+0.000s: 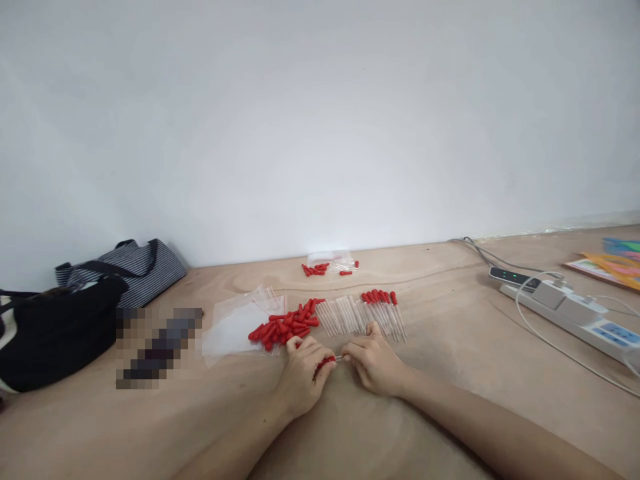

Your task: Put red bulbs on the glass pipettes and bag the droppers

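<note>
My left hand [306,373] is closed around a red rubber dropper bulb [326,363]. Facing it, my right hand [373,360] pinches a thin clear dropper tube [340,358], whose end meets the mouth of the bulb; how deep it sits I cannot tell. Just beyond my left hand lies a heap of loose red bulbs [285,327]. A row of bare clear tubes [343,315] lies beyond the hands. To its right, several droppers with red bulbs fitted [385,307] lie side by side, bulbs toward the wall.
Clear plastic bags [235,327] lie left of the heap. More bulbs [315,269] and a small bag [330,257] sit near the wall. A power strip [575,313] with cables is at right, bags [65,333] at left, beside a pixelated dark object [165,347].
</note>
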Demonstrator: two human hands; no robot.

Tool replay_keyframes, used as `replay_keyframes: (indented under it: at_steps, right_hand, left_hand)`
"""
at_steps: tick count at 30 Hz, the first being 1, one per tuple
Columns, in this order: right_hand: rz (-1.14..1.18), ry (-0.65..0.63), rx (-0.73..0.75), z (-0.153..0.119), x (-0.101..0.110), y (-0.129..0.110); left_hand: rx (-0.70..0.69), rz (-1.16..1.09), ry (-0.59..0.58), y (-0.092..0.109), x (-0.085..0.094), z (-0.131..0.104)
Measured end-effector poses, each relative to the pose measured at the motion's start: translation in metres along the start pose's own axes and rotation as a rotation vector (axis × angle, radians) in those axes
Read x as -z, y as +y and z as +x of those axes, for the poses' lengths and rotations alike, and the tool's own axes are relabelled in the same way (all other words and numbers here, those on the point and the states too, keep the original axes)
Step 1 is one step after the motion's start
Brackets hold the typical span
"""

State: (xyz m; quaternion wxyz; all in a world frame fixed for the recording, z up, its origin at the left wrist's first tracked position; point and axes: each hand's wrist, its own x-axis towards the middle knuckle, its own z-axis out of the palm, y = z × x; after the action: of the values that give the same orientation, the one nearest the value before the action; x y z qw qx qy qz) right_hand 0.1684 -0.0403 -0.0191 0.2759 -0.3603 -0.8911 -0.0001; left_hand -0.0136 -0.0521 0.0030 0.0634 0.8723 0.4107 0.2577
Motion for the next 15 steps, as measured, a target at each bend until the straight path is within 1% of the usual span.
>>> replay_keyframes:
  at_steps: [5,7,13,15]
  right_hand:
    - [0.025,-0.055,0.011,0.002,0.009,0.001]
    - [0.01,-0.053,0.034,0.0,0.013,0.002]
    - [-0.217,0.069,0.105,-0.007,0.016,0.008]
    - [-0.216,0.093,0.099,-0.008,0.017,0.014]
  left_hand:
    - [0.024,0.015,-0.009,-0.001,0.002,0.001]
    - [0.039,0.029,0.004,-0.003,0.004,0.002]
    - [0.039,0.044,-0.004,-0.005,0.005,0.0]
    - [0.062,0.059,0.037,-0.008,0.005,-0.002]
